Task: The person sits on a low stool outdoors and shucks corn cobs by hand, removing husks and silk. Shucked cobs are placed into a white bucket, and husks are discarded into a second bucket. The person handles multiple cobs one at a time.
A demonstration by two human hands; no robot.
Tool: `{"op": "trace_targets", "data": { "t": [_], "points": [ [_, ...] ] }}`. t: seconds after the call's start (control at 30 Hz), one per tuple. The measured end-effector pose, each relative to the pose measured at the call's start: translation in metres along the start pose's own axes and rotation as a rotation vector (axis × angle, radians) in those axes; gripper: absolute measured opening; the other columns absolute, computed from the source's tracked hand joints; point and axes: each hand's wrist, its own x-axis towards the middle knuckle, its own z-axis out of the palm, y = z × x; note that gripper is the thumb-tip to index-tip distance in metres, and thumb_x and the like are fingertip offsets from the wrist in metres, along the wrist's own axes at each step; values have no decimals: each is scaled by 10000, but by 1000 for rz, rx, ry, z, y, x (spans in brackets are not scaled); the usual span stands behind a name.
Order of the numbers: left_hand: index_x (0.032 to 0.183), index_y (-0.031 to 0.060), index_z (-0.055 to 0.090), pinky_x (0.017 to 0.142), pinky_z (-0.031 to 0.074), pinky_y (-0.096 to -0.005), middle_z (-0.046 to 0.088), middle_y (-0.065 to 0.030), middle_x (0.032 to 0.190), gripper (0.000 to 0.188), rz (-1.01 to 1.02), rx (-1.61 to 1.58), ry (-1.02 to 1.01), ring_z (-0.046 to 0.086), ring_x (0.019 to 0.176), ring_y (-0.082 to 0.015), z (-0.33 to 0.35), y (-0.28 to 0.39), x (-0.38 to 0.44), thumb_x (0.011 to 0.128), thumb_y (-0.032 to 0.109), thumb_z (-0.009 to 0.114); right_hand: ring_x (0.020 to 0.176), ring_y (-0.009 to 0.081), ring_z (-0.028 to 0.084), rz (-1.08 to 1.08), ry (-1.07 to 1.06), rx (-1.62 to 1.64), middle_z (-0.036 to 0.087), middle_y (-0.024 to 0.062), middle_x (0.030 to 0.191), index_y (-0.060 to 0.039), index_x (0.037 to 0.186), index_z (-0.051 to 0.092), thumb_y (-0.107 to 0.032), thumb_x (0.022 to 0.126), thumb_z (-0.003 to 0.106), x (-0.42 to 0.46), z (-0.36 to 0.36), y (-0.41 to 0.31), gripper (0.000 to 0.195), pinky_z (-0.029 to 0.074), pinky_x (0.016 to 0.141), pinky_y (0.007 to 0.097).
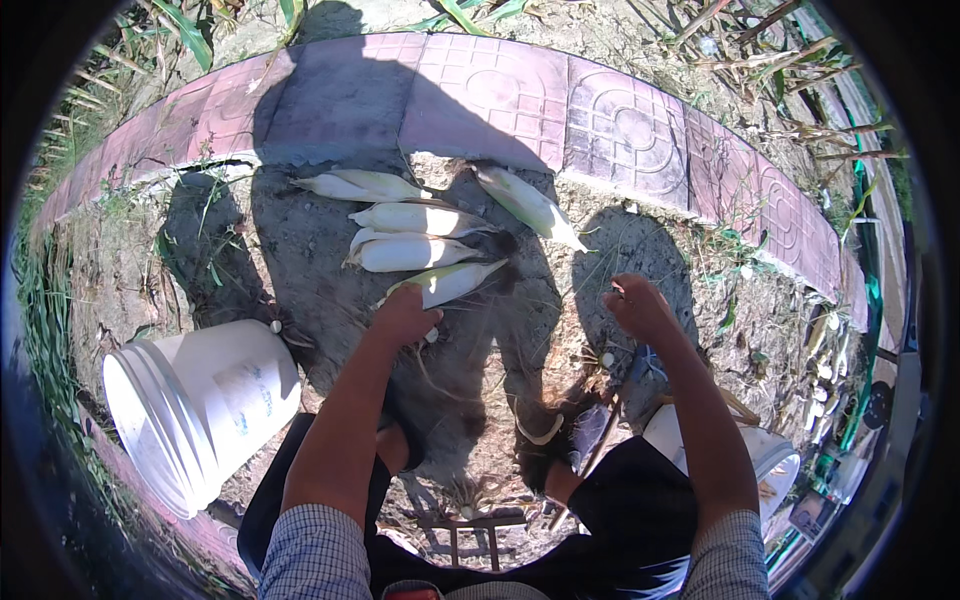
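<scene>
My left hand (407, 316) is closed around the near left end of a corn ear (461, 283) in its pale husk, which lies on the ground. Beyond it, two more husked corn ears, a middle one (412, 252) and one above it (426, 219), lie side by side. A farther ear (360, 186) rests close to the paving. To the right, another corn ear (529, 206) lies slanted, apart from the others. My right hand (639, 306) hangs over the ground with its fingers curled; nothing shows in it, though its palm is hidden.
A white plastic bucket (259, 397) lies tipped at my left. Another white bucket (776, 457) sits by my right leg, holding something pale. A curved row of pink paving tiles (626, 124) crosses ahead. A metal frame (472, 522) stands between my legs.
</scene>
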Motion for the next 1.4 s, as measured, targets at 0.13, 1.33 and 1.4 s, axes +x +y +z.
{"op": "trace_targets", "data": {
  "t": [0.13, 1.33, 1.4],
  "points": [
    [1212, -53, 547, 957, 465, -436, 578, -266, 1221, 627, 10, -4, -16, 573, 1140, -389, -6, 0, 3, 800, 394, 699, 1192, 404, 542, 77, 87, 34, 538, 261, 1306, 18, 1275, 544, -318, 842, 623, 48, 44, 15, 553, 414, 1035, 456],
    [1175, 19, 552, 915, 502, -448, 590, -176, 1175, 552, -117, 427, 403, 587, 1112, -342, -131, -47, 94, 707, 262, 714, 581, 100, 506, 282, -224, 1042, 574, 4, 688, 20, 885, 653, -265, 870, 678, 56, 117, -88, 286, 433, 542, 280],
    [1137, 6, 552, 921, 500, -452, 589, -193, 1155, 534, -139, 497, 334, 610, 1070, -347, -128, -42, 85, 693, 259, 708, 588, 105, 533, 302, -254, 1065, 585, 9, 705, 22, 915, 650, -278, 885, 670, 42, 114, -89, 302, 459, 550, 273]
  ]
}}
